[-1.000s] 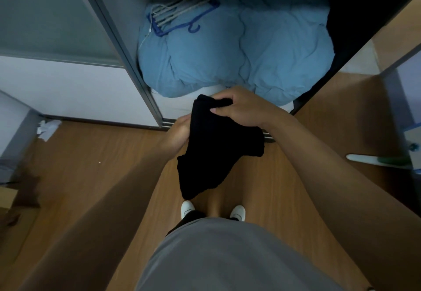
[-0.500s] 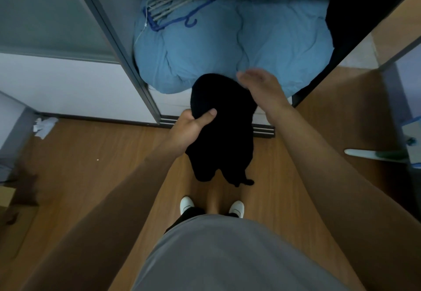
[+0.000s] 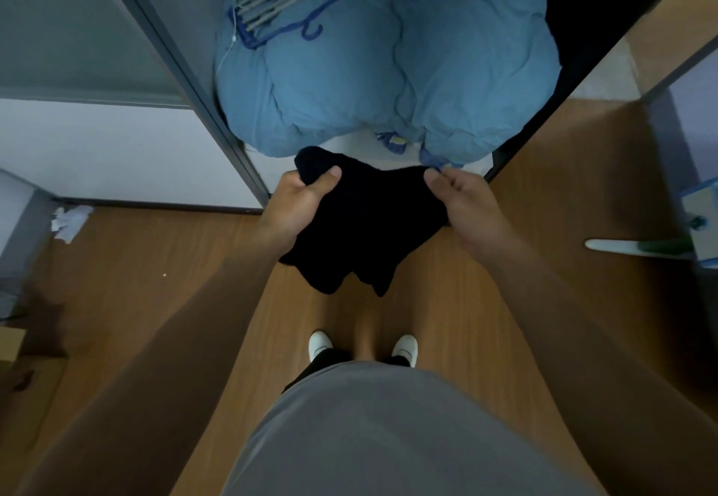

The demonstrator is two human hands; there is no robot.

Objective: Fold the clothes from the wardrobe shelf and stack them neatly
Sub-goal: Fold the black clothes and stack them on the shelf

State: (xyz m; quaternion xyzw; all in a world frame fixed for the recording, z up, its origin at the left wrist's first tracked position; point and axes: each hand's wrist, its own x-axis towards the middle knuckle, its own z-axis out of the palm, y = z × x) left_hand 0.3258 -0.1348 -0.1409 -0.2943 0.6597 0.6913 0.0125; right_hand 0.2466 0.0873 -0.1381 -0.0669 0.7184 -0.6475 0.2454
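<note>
At frame centre, the left hand [image 3: 297,204] and right hand [image 3: 462,204] are pinching the top corners of a black garment [image 3: 365,223], fingers clamped, spreading it above the floor [image 3: 155,281]. Folding is under way; next it probably needs halving evenly.

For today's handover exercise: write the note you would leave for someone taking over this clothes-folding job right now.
Left hand: gripping the black garment at its upper left corner.
Right hand: pinching its upper right corner.
Garment hangs spread between both hands above the wooden floor, in front of the open wardrobe.
Done: garment taken out and opened.
Left: fold it, stack it; no stack is in view.
</note>
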